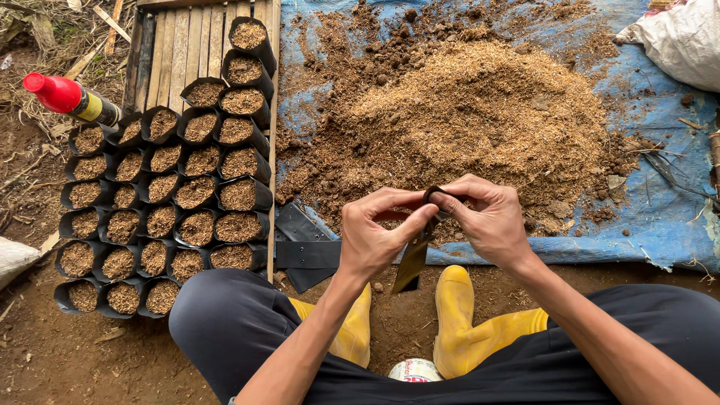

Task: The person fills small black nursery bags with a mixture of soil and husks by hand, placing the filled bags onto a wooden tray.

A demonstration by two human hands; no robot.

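At centre frame, the left hand [375,240] and right hand [487,221] both pinch an empty black nursery bag [414,255], prying its mouth; the thin film could tear or slip free.

A red-capped bottle [71,99] with a yellow label [93,108] lies tilted at the upper left beside the filled black grow bags [166,196]. A white sack [675,39] sits at the top right corner on the blue tarp [667,217]. A round white can top [415,370] with red print shows between the yellow boots [465,330].
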